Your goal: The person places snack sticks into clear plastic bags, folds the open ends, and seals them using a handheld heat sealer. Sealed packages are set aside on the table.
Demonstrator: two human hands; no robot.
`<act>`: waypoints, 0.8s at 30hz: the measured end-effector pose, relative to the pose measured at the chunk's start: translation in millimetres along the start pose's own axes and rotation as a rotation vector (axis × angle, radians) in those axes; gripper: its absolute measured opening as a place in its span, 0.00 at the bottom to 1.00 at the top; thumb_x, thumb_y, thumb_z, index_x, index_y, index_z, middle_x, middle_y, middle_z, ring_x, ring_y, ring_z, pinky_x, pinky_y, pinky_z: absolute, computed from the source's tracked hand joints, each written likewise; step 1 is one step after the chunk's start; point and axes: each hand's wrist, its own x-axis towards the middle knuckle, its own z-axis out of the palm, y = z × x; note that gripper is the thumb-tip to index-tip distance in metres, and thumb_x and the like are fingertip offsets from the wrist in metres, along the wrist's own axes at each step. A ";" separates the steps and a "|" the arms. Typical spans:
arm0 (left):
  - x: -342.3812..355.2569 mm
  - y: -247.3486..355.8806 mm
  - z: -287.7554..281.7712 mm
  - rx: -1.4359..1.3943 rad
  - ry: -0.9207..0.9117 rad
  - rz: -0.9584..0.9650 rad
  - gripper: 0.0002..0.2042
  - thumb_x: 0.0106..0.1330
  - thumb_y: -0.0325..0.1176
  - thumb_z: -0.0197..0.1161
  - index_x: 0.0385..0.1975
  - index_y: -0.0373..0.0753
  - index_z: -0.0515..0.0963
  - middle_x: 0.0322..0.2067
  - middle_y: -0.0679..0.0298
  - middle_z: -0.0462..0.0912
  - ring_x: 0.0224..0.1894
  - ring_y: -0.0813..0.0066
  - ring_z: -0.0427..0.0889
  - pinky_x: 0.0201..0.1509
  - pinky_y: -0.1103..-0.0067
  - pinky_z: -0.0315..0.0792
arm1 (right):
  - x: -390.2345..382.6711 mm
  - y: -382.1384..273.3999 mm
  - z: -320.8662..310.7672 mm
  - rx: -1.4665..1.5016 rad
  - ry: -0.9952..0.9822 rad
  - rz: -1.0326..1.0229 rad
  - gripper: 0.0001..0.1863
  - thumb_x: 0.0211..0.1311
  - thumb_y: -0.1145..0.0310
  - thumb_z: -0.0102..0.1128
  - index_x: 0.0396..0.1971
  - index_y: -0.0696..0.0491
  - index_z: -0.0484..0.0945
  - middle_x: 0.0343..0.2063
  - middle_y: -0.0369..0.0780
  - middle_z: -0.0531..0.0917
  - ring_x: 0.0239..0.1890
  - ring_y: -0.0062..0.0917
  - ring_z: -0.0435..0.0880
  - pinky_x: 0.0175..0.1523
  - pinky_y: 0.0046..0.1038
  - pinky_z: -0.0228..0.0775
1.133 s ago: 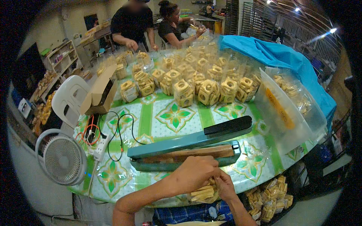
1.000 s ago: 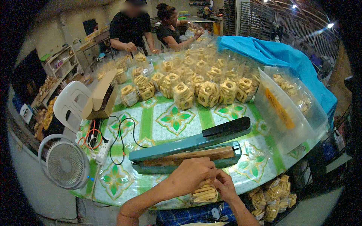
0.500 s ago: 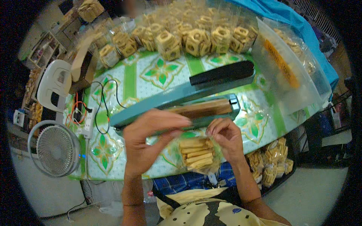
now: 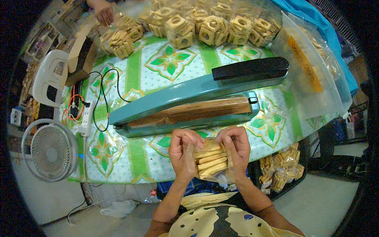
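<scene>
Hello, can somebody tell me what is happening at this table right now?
A person holds a clear bag of stacked biscuit sticks with both hands, the left hand and the right hand gripping its top corners. The bag is just in front of a teal heat sealer whose arm is raised. Many filled bags are piled at the table's far side, where another person's hand reaches.
</scene>
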 end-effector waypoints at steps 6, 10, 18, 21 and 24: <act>8.1 3.9 -8.0 0.124 -0.171 -0.081 0.15 0.67 0.41 0.61 0.37 0.32 0.74 0.34 0.62 0.76 0.37 0.76 0.75 0.44 0.79 0.70 | -5.5 1.3 1.4 0.010 0.061 -0.055 0.03 0.69 0.74 0.48 0.38 0.56 0.65 0.32 0.40 0.74 0.35 0.21 0.72 0.46 0.24 0.66; 8.6 1.3 -24.6 0.141 -0.229 -0.171 0.21 0.61 0.50 0.66 0.35 0.34 0.77 0.36 0.60 0.78 0.39 0.73 0.77 0.48 0.77 0.70 | -2.7 1.9 -1.3 -0.016 0.055 -0.061 0.03 0.69 0.75 0.48 0.39 0.55 0.66 0.32 0.40 0.75 0.35 0.21 0.73 0.45 0.23 0.67; 10.6 0.6 -31.2 0.103 -0.284 -0.144 0.23 0.48 0.52 0.74 0.30 0.38 0.78 0.28 0.65 0.77 0.37 0.70 0.77 0.43 0.76 0.70 | -7.9 -6.9 4.9 -0.025 -0.034 -0.013 0.02 0.69 0.75 0.48 0.38 0.56 0.66 0.31 0.40 0.75 0.35 0.22 0.74 0.45 0.25 0.68; 15.0 -2.8 -32.4 -0.090 -0.286 -0.133 0.23 0.50 0.52 0.73 0.31 0.38 0.78 0.29 0.64 0.78 0.35 0.71 0.77 0.40 0.76 0.70 | -6.7 -6.0 3.4 -0.042 -0.018 -0.002 0.04 0.69 0.73 0.48 0.37 0.57 0.65 0.30 0.41 0.75 0.34 0.22 0.73 0.45 0.25 0.67; 15.4 -6.4 -36.7 -0.051 -0.276 -0.224 0.22 0.53 0.52 0.70 0.30 0.36 0.79 0.29 0.63 0.79 0.34 0.72 0.76 0.39 0.77 0.69 | -6.8 -0.1 2.8 -0.010 0.024 -0.003 0.04 0.70 0.73 0.48 0.36 0.57 0.65 0.29 0.42 0.75 0.34 0.23 0.73 0.45 0.26 0.67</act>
